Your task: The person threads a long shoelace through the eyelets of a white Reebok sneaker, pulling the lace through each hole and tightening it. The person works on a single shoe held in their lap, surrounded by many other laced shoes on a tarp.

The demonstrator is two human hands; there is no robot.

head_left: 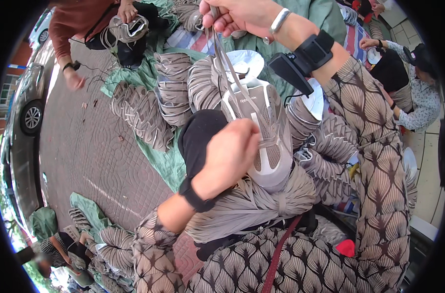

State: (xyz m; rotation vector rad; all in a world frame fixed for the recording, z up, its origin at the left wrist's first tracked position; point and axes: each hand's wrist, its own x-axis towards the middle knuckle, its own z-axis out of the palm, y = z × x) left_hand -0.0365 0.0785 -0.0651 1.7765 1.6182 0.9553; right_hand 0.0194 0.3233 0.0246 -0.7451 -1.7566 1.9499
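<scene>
A beige and white shoe upper lies toe toward me, above my lap. Its grey-beige shoelace is partly threaded through the eyelets. My right hand, raised at the top, pinches the lace's upper stretch and pulls it up from the shoe. My left hand is closed at the left side of the lacing, its fingertips on a lace strand by the eyelets. Part of that grip is hidden behind the knuckles. Below the toe, a thick tied bundle of flat beige laces rests across my lap.
Nested stacks of shoe uppers lie on green sheeting ahead and to both sides. A co-worker in a rust-coloured top holds another upper at the far left. More people sit at right and lower left. Parked cars line the left.
</scene>
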